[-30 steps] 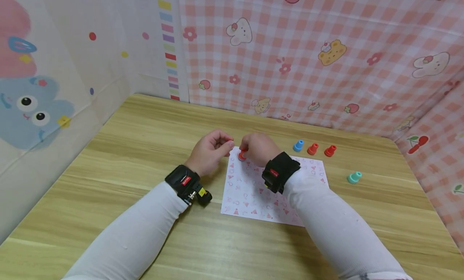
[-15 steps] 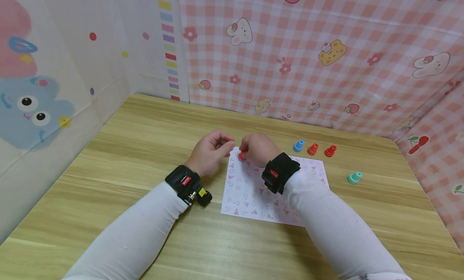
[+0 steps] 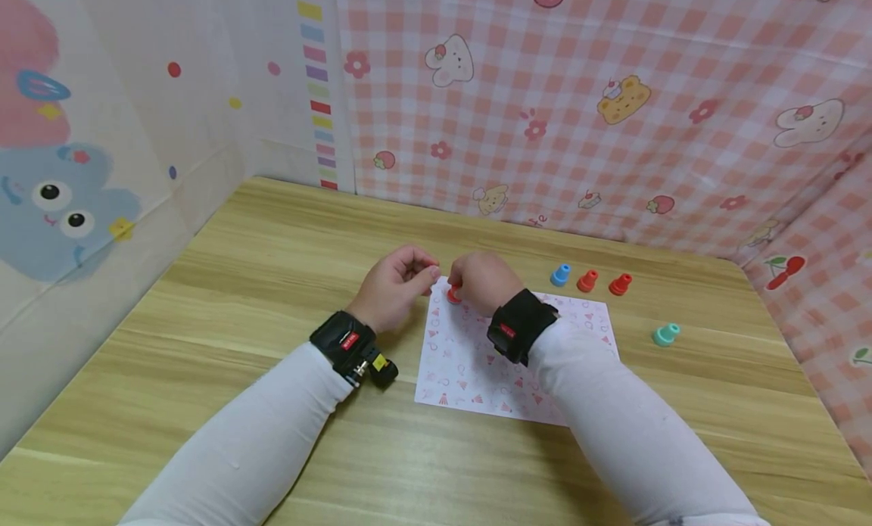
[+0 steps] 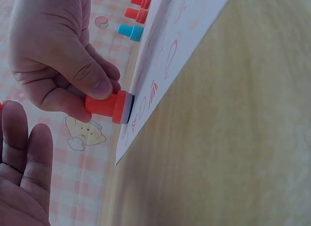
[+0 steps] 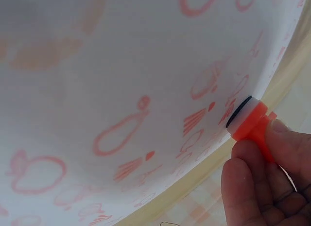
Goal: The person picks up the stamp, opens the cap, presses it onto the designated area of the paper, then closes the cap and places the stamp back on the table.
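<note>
My right hand (image 3: pixel 487 284) pinches a red toy stamp (image 4: pixel 104 107) by its handle between thumb and curled fingers. The stamp's dark-edged face is down at the sheet's far left corner. That sheet of white paper (image 3: pixel 470 371) is covered with red stamped prints, such as shuttlecock shapes and round outlines. Just left of the corner, my left hand (image 3: pixel 391 287) is held with thumb and index finger together. A sliver of something red (image 4: pixel 1 105) shows at its fingertips; most of it is hidden, and I cannot tell what it is.
Behind the paper stand a blue stamp (image 3: pixel 561 275) and two red stamps (image 3: pixel 588 281), in a row. A teal stamp (image 3: pixel 666 334) stands farther right on the wooden table (image 3: pixel 327 450). Patterned cloth (image 3: pixel 572 163) hangs along the table's back.
My right wrist has shifted slightly to the left and tilted, with the stamp still at the same corner. The left hand stays where it was.
</note>
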A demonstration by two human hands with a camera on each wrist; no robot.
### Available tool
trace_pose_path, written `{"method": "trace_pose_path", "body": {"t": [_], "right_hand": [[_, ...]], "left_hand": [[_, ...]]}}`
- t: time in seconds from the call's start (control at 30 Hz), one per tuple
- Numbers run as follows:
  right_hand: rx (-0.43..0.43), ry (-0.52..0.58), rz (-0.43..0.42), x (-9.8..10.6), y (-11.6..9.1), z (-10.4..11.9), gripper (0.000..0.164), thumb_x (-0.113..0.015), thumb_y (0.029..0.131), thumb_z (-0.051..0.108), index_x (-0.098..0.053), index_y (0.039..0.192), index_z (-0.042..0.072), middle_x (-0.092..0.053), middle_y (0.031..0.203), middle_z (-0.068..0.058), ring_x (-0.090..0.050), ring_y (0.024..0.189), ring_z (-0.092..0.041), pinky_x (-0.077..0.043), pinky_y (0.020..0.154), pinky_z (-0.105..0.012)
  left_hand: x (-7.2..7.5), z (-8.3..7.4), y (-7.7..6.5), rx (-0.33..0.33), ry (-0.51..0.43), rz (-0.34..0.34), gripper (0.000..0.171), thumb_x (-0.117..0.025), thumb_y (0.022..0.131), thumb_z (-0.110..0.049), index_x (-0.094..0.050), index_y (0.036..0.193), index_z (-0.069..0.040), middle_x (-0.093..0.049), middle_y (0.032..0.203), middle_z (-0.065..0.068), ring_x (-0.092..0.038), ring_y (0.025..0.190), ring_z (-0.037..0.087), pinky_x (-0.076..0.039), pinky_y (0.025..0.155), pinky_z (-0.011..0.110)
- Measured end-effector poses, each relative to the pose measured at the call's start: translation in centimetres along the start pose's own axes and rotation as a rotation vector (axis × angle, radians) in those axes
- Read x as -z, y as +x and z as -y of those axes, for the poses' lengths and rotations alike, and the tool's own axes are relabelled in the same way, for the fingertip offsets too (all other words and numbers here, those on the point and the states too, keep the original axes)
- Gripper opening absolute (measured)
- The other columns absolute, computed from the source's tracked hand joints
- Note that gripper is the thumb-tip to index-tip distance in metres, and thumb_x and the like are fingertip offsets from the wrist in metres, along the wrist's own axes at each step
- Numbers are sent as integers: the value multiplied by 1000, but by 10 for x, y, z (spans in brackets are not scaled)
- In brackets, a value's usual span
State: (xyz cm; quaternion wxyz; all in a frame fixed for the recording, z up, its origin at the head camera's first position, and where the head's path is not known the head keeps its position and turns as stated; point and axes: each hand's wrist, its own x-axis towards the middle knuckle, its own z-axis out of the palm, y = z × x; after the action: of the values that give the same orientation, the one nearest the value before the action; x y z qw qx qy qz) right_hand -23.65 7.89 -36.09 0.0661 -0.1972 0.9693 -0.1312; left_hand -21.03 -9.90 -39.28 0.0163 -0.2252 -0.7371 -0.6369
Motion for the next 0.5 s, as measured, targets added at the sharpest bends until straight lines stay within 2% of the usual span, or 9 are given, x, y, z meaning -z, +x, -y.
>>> {"method": "trace_pose_path", "body": {"t": [0.2, 0.5], "right_hand": [[3, -21, -6, -3, 0, 1, 10, -68, 83, 7, -71, 91, 10, -64, 83, -1, -52, 73, -18, -50, 73, -31], [-40, 18, 18, -4, 0, 0, 13, -70, 82, 10, -71, 96, 11, -63, 82, -1, -52, 74, -19, -49, 73, -31]], "left_hand": [[0, 4, 1, 0, 15, -1, 13, -58, 95, -23, -59, 99, -11, -61, 89, 6, -58, 76, 25, -49, 64, 33], [-2, 4, 1, 5, 16, -7, 14, -57, 95, -18, -59, 103, -7, -60, 90, 8, -57, 78, 33, -49, 63, 39]]}}
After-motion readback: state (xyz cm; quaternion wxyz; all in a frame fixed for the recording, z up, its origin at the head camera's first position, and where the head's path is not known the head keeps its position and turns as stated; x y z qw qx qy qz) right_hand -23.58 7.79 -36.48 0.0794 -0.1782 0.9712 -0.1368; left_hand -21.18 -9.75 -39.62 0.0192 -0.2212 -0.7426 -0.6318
